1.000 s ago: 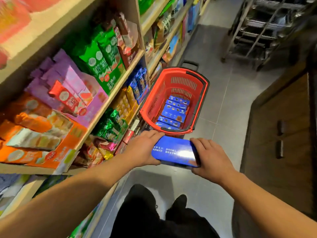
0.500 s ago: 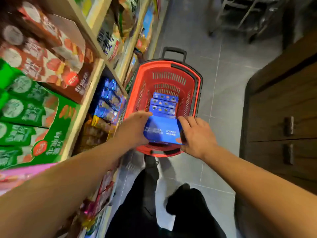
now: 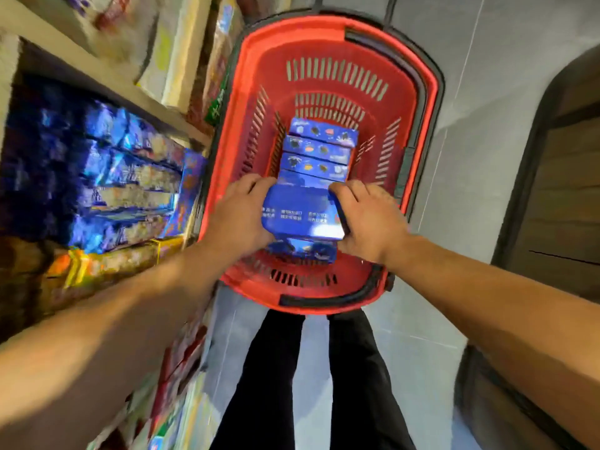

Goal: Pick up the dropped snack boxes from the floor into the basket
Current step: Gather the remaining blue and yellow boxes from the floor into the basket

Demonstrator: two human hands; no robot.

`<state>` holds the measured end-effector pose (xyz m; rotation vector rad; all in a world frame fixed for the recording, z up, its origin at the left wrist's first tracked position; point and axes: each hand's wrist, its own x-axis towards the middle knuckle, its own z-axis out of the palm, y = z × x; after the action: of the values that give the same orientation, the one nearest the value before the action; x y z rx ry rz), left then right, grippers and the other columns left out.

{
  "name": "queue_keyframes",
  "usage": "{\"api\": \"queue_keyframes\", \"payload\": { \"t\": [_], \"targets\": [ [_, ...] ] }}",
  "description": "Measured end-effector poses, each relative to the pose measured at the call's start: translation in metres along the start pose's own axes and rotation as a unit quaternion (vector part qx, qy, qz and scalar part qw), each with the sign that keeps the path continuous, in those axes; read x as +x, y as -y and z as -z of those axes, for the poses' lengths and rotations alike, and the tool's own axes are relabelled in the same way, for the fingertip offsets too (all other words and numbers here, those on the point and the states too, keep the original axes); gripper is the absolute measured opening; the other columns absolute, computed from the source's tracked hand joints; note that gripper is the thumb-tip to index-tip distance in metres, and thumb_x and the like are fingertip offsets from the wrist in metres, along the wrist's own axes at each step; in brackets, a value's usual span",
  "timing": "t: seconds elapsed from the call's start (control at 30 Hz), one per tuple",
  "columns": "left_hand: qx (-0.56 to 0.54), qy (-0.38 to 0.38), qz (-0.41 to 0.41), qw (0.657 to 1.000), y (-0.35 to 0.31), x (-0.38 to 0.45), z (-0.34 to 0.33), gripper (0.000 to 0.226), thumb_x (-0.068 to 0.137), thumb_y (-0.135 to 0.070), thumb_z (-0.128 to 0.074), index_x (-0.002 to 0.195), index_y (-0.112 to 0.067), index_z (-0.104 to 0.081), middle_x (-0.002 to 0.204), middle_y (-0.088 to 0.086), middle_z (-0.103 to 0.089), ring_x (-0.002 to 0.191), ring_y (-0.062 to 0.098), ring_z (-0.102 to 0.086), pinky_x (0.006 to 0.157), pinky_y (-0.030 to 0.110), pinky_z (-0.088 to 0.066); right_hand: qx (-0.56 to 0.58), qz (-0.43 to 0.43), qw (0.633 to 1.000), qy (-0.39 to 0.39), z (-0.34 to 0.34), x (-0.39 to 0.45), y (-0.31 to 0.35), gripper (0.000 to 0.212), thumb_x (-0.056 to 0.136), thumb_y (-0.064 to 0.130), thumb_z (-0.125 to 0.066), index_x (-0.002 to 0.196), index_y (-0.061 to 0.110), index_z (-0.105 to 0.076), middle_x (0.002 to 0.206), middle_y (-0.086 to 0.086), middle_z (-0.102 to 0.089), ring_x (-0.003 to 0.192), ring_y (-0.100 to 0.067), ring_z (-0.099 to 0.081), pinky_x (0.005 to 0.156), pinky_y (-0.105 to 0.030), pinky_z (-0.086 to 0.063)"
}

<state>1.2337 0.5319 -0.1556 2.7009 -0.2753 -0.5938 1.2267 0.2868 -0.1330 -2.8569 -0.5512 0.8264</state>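
- The left hand (image 3: 242,219) and right hand (image 3: 367,219) clasp the two short ends of a blue snack box (image 3: 302,212), fingers curled over its edges.
- The box hangs above the red shopping basket (image 3: 418,102), over a row of matching blue boxes (image 3: 319,147) already inside.
- It looks light and stiff, a cardboard carton with a glossy face; gripping the ends suits it.
- White print shows on the top, too blurred to read.
- Store shelves (image 3: 107,177) stand to the left.
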Motion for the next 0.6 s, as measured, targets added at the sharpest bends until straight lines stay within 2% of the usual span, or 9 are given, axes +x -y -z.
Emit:
{"api": "queue_keyframes", "payload": {
  "t": [0.2,0.3,0.43,0.53,0.6],
  "targets": [
    [0.013,0.022,0.022,0.999,0.04,0.061,-0.067,0.092,0.05,-0.048,-0.058,0.137,-0.022,-0.039,0.132,0.01,-0.043,0.112,0.041,-0.05,0.094,0.051,-0.046,0.016,-0.005,1.0,0.014,-0.067,0.074,-0.027,0.101,0.063,0.037,-0.077,0.148,0.011,-0.029,0.13,-0.013,-0.044,0.112,-0.038,-0.044,0.095,-0.045,-0.038],
    [0.039,0.051,0.026,0.998,0.051,0.089,-0.096,0.09,0.059,-0.035,-0.071,0.141,-0.021,-0.036,0.137,0.012,-0.038,0.111,0.044,-0.048,0.092,0.054,-0.047,0.026,-0.037,0.998,0.034,-0.098,0.098,-0.032,0.099,0.071,0.04,-0.075,0.15,0.014,-0.023,0.133,-0.011,-0.039,0.115,-0.037,-0.041,0.094,-0.044,-0.038],
    [0.063,0.105,0.038,0.992,0.061,0.09,-0.141,0.088,0.064,-0.019,-0.075,0.142,-0.021,-0.033,0.14,0.01,-0.034,0.111,0.041,-0.047,0.091,0.053,-0.048,0.005,-0.051,0.998,0.028,-0.151,0.103,-0.026,0.09,0.066,0.042,-0.076,0.142,0.01,-0.04,0.122,-0.014,-0.05,0.103,-0.037,-0.051,0.079,-0.044,-0.045],
    [0.068,0.131,0.067,0.987,0.069,0.086,-0.167,0.093,0.064,-0.013,-0.077,0.143,-0.024,-0.029,0.142,0.006,-0.028,0.116,0.037,-0.043,0.093,0.05,-0.048,0.012,-0.055,0.997,0.056,-0.177,0.109,-0.021,0.093,0.072,0.044,-0.074,0.146,0.014,-0.028,0.135,-0.011,-0.041,0.117,-0.036,-0.044,0.09,-0.045,-0.04],
    [0.063,0.154,0.082,0.983,0.073,0.082,-0.18,0.095,0.065,-0.018,-0.079,0.145,-0.024,-0.027,0.144,0.005,-0.025,0.121,0.037,-0.04,0.095,0.05,-0.046,0.025,-0.058,0.995,0.073,-0.19,0.113,-0.019,0.093,0.077,0.044,-0.072,0.149,0.017,-0.021,0.143,-0.01,-0.034,0.126,-0.035,-0.038,0.098,-0.045,-0.037]
  ]
}}
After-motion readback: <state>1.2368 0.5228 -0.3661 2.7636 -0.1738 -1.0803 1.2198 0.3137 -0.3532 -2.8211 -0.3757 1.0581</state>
